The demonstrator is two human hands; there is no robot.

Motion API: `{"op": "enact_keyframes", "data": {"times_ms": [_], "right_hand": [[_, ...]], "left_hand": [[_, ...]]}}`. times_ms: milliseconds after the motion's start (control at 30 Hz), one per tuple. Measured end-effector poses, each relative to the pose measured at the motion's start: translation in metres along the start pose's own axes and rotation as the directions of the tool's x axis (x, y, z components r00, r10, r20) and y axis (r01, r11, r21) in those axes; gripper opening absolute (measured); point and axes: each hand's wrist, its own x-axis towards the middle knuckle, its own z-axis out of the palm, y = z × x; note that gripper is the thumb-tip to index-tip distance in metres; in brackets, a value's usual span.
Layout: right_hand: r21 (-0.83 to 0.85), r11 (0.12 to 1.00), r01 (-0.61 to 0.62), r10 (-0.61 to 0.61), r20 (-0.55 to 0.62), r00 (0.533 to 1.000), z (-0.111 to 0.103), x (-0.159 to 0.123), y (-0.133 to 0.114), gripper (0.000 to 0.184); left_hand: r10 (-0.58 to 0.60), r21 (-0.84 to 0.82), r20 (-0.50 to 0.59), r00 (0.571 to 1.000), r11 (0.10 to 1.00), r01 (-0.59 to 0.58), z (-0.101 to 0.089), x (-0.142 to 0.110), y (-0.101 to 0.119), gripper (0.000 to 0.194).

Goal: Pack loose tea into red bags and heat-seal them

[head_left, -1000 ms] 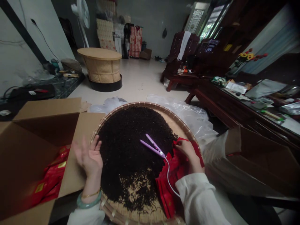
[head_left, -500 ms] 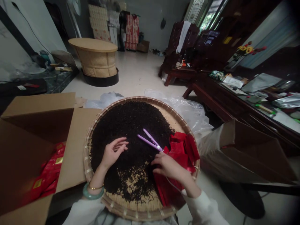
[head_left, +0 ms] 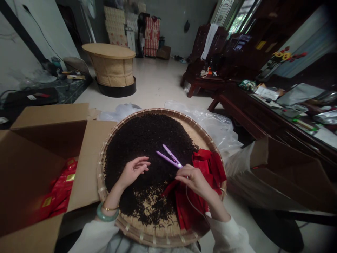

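My left hand (head_left: 133, 171) hovers over the dark, dried loose leaves (head_left: 142, 140), its fingers loosely curved and apart, holding nothing. My right hand (head_left: 194, 180) is closed, fingertips pinched on a red packet (head_left: 169, 189) that slants down to the left; the hand partly hides it. Just above those fingers lies a purple mini hair straightener (head_left: 170, 160), its two plates apart, a thin cord trailing from its handle end. More red packets (head_left: 207, 163) lie flat and overlapping at the right of the round woven bamboo tray (head_left: 102, 186).
To the left, an open cardboard box (head_left: 85, 165) contains several red packets with gold labels. Another lined carton (head_left: 284, 172) stands at the right. Clear plastic sheeting (head_left: 207, 121) lies behind the tray. Farther off are a woven drum-shaped stand (head_left: 113, 68) and a cluttered dark wooden table (head_left: 244, 109).
My right hand has risen slightly to the right, and a red packet now slants out from its fingers. My left hand stays over the leaves. The view has shifted slightly.
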Motion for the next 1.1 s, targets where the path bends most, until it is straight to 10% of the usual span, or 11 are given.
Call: {"op": "enact_keyframes", "data": {"times_ms": [233, 433, 800, 1100], "right_hand": [[0.246, 0.899, 0.362, -0.342, -0.121, 0.932, 0.021, 0.028, -0.037, 0.022], [-0.02, 0.982, 0.19, -0.182, -0.396, 0.9, 0.053, 0.033, -0.033, 0.036], [-0.349, 0.913, 0.211, -0.358, -0.438, 0.824, 0.084, 0.037, -0.024, 0.053], [-0.389, 0.914, 0.119, -0.311, -0.479, 0.821, 0.08, 0.039, -0.026, 0.012]], "left_hand": [[-0.086, 0.028, 0.405, 0.91, 0.996, 0.082, 0.008, -0.01, 0.007, 0.049], [-0.054, 0.03, 0.169, 0.984, 0.998, 0.05, 0.004, -0.011, 0.005, 0.026], [-0.027, -0.025, 0.071, 0.997, 0.999, 0.029, 0.013, -0.009, 0.002, 0.025], [-0.001, 0.075, 0.045, 0.999, 0.997, -0.003, 0.015, -0.007, -0.003, 0.02]]}}
